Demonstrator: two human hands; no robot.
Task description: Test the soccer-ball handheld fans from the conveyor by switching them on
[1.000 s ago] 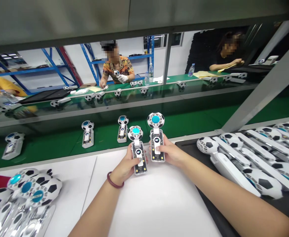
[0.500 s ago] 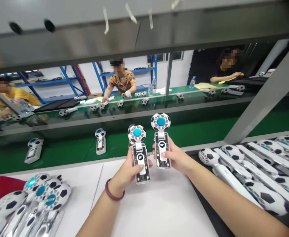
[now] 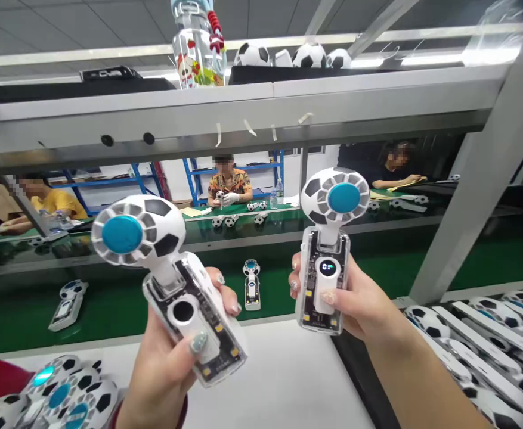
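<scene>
My left hand (image 3: 167, 369) grips a handheld football-patterned fan (image 3: 163, 268) with a blue centre and clear handle, tilted to the left, thumb on its white button. My right hand (image 3: 359, 301) holds a second, identical fan (image 3: 328, 238) upright, its small display lit, thumb on the button. Both fans are raised well above the white table (image 3: 288, 381).
A pile of similar fans (image 3: 55, 396) lies at the lower left, more fans on a black tray (image 3: 476, 345) at the right. Fans ride the green conveyor (image 3: 252, 285) ahead. A metal shelf (image 3: 243, 113) overhangs. Other people work across the line.
Both hands have lifted the fans up from near the table and closer to the camera; the left fan now tilts left. The view has tipped upward, showing the shelf top.
</scene>
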